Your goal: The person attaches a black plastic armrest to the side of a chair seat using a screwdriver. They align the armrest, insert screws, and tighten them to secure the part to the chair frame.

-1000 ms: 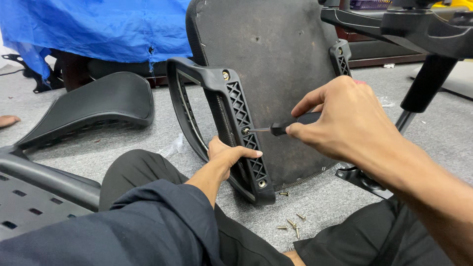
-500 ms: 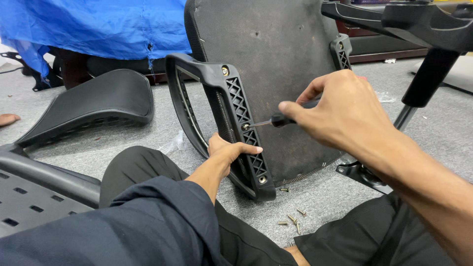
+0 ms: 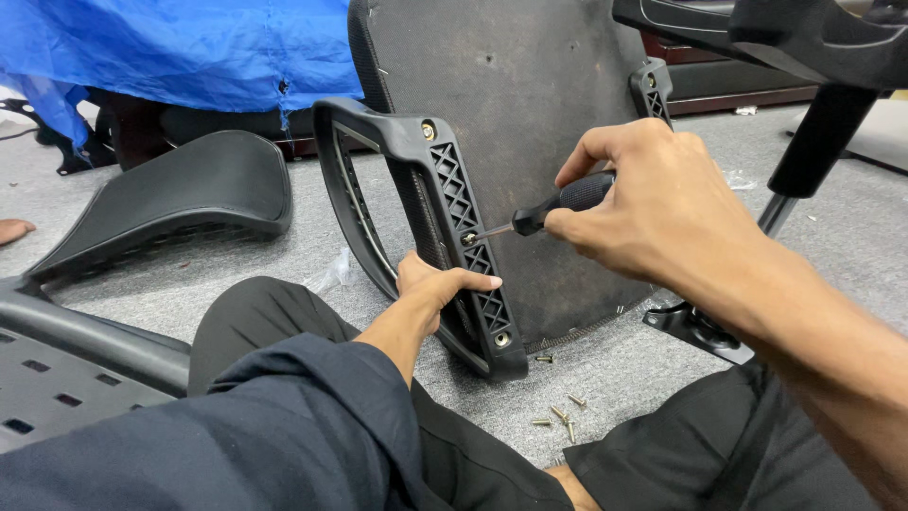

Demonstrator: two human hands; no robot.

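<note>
A black office chair seat (image 3: 530, 123) stands on its edge on the grey carpet, underside facing me. A black plastic armrest bracket (image 3: 454, 208) with a lattice pattern lies against it. My left hand (image 3: 437, 289) grips the lower part of the bracket from the left. My right hand (image 3: 653, 203) holds a black-handled screwdriver (image 3: 553, 206) whose tip sits on a screw in the middle of the bracket. Several loose screws (image 3: 558, 414) lie on the carpet below the seat.
A black chair backrest (image 3: 180, 199) lies on the carpet at the left, with a blue tarp (image 3: 170, 47) behind it. The chair's base and gas cylinder (image 3: 813, 142) rise at the upper right. A perforated black panel (image 3: 57, 378) lies at the lower left.
My right hand has shifted left and brought the screwdriver tip onto the middle screw of the bracket. My left hand keeps its grip on the bracket.
</note>
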